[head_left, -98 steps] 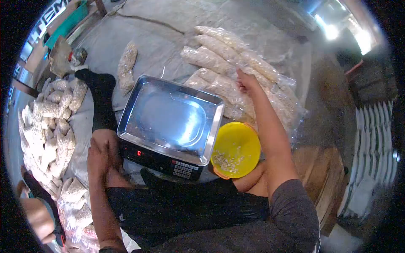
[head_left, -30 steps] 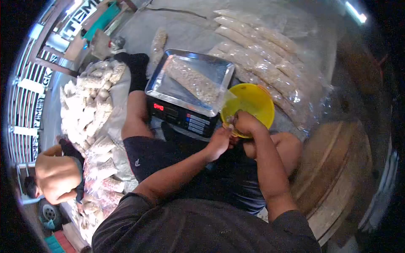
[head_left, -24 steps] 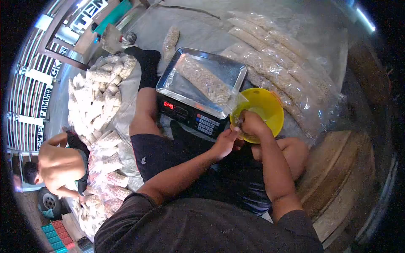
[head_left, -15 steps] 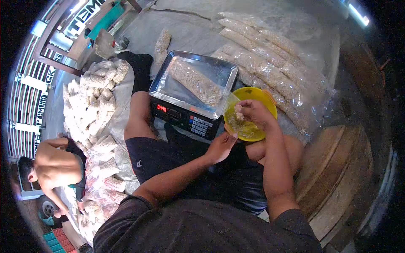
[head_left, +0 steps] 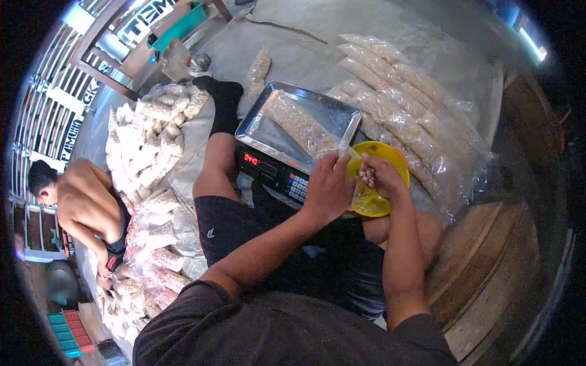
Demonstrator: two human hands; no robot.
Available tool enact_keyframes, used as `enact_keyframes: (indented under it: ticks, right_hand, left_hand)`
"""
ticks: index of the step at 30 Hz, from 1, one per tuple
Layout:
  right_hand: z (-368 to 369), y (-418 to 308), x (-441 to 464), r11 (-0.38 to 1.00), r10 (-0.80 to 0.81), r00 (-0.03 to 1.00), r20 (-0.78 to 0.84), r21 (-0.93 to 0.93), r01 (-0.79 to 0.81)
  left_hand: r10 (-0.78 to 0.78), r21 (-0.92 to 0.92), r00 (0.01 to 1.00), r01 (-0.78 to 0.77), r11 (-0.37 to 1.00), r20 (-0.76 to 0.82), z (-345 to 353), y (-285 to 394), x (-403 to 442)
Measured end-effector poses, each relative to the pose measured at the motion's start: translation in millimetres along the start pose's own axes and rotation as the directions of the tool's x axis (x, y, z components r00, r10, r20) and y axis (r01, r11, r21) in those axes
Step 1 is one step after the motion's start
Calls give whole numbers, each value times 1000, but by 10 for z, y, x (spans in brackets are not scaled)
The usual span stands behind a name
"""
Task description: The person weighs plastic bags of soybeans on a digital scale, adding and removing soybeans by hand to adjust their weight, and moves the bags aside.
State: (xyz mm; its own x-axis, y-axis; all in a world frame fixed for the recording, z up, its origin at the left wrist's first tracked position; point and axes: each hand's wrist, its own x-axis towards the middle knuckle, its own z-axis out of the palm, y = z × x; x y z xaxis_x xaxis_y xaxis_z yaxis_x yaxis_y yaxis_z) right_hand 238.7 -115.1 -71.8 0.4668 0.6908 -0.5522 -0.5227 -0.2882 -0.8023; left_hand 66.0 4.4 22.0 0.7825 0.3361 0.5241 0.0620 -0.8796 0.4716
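A clear bag of pale grains (head_left: 299, 125) lies slantwise on the metal tray (head_left: 259, 125) of a black scale (head_left: 268, 174), whose red display seems to read 0440. My left hand (head_left: 329, 186) is at the bag's open end, beside the tray's near right corner; its fingers are bent round the clear plastic there. Over the yellow bowl (head_left: 400, 165), my right hand (head_left: 381, 177) is cupped round a small clump of grains (head_left: 368, 175). Some of the bowl's inside is hidden by both hands.
Long filled bags (head_left: 403, 110) lie beyond the bowl at the right. One filled bag (head_left: 259, 70) lies behind the scale. At the left is a heap of filled bags (head_left: 146, 140), with a person (head_left: 91, 201) bending nearby. Wooden boards (head_left: 488, 262) are at the near right.
My left hand has moved from the bowl's near rim up to the bag's open end. My right hand has turned and now holds grains above the bowl. The bag came onto the scale since the oldest frame.
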Motion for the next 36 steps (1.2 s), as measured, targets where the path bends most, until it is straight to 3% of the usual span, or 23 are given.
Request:
enact_keyframes:
  ticks: [5, 8, 11, 17, 20, 23, 26, 29, 31, 33, 36]
  right_hand:
    - [-22, 99, -75, 978, -184, 982, 53, -89, 188]
    - [45, -22, -130, 979, -147, 978, 150, -120, 166]
    - [193, -101, -122, 919, -162, 976, 147, -338, 204]
    - [294, 23, 24, 933, -163, 978, 129, -301, 195]
    - [142, -11, 59, 817, -155, 986, 64, -552, 164]
    - [143, -274, -264, 734, -58, 997, -47, -679, 10]
    - [106, -190, -425, 959, -90, 995, 48, -266, 100]
    - [354, -217, -497, 977, -201, 976, 85, 89, 193]
    - [323, 115, -205, 862, -465, 875, 135, -154, 482]
    - [371, 163, -124, 761, -570, 802, 179, -253, 597]
    - [475, 205, -175, 828, -518, 845, 136, -169, 535]
  left_hand:
    - [26, 103, 979, -48, 994, 202, 115, -247, 81]
    - [43, 45, 984, -52, 998, 171, 162, -377, 58]
    - [-20, -27, 993, 24, 999, 120, 169, -370, 45]
    - [-142, -89, 978, 157, 984, 156, 199, -346, 15]
    - [-78, -115, 991, 91, 989, 109, 214, -301, 49]
    - [-50, -106, 983, 69, 992, 174, 188, -271, 61]
    - [-36, -48, 983, 45, 998, 178, 209, -217, 55]
    - [-65, -101, 991, 77, 992, 117, 274, -283, -21]
    - [-81, -124, 987, 99, 987, 137, 255, -306, -61]
    - [-72, -158, 990, 91, 983, 122, 242, -325, -62]
    - [-50, -200, 997, 61, 978, 61, 208, -350, -105]
